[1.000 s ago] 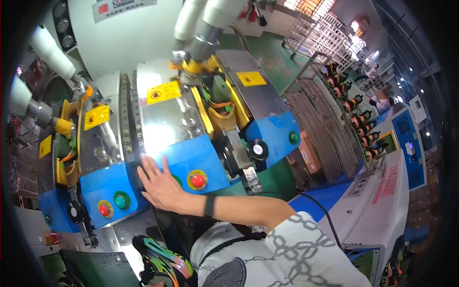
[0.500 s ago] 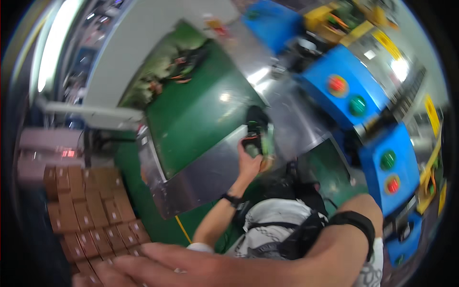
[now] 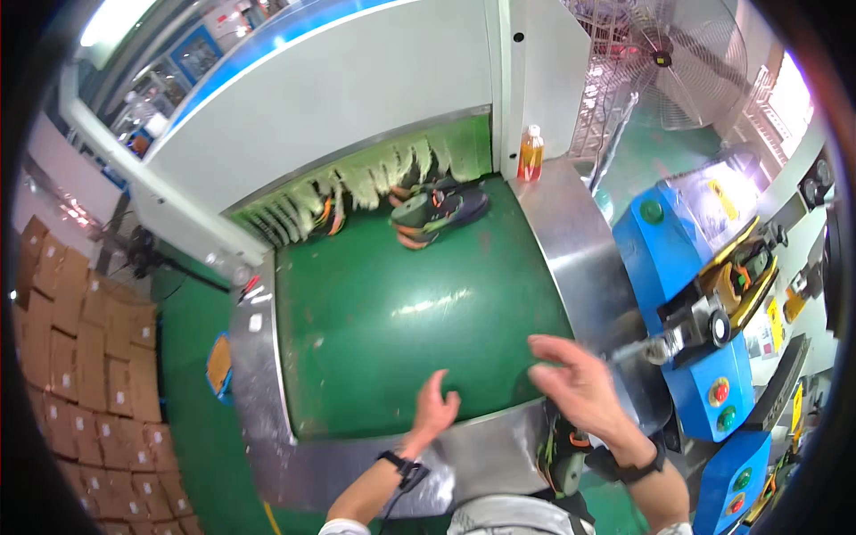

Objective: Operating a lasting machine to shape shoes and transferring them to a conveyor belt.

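Over the near part of the green conveyor belt [image 3: 357, 357], my left hand [image 3: 434, 410] is held with its fingers apart and nothing in them. To its right, my right hand [image 3: 575, 379] hangs above the belt's near right corner, fingers curved and apart, also bare. Just below the right hand is a dark shoe [image 3: 562, 455] with green and orange parts, partly hidden by my wrist. Farther up the belt, a dark grey and orange shoe [image 3: 437, 212] lies by the fringed curtain [image 3: 357, 183]. Another shoe [image 3: 330, 214] shows partly under the strips at the left.
Metal edging [image 3: 571, 241] frames the belt, with a drink bottle [image 3: 530, 153] at its far right corner. Blue machines [image 3: 687, 374] with red and green buttons stand at the right. Stacked cartons [image 3: 80, 357] fill the left; a large fan [image 3: 660, 58] stands behind.
The view has turned and straightened over the belt. My left hand has let go of a shoe it held. My right arm, stretched across to the left before, is now back at the right.
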Motion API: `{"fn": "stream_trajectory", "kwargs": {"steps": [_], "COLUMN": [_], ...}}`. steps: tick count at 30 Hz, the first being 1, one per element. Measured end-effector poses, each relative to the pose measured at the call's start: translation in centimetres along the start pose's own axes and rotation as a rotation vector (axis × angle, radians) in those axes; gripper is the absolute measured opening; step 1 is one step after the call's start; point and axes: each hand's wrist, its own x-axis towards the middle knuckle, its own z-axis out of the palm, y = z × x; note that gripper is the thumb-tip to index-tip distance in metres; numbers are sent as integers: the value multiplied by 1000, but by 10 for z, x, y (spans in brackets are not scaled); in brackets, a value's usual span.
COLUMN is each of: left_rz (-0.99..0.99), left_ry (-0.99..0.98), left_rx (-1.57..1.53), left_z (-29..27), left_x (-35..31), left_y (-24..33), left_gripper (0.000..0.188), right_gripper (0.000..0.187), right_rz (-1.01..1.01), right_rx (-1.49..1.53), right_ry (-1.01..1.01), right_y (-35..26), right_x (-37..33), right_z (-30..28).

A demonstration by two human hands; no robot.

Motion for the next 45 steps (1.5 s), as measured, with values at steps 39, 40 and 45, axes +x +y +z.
{"fn": "stream_trajectory", "kwargs": {"steps": [39,40,45], "left_rz": [-135,-109,-41], "left_ry": [-463,-360,-255], "left_rx": [-1103,-1143,-1160], "left_z": [-114,-101,-50], "left_x": [-91,-109,-166], "left_y": [223,237,293], "left_gripper": [71,69,75], "right_gripper": [93,87,66], "right_rz": [126,86,-47], "right_rx": [-86,29,228], "right_ry": [-161,-148,-200], "right_y": [-9,-4,10], "right_x": [-197,-214,-265], "right_z": [13,1,-70]}}
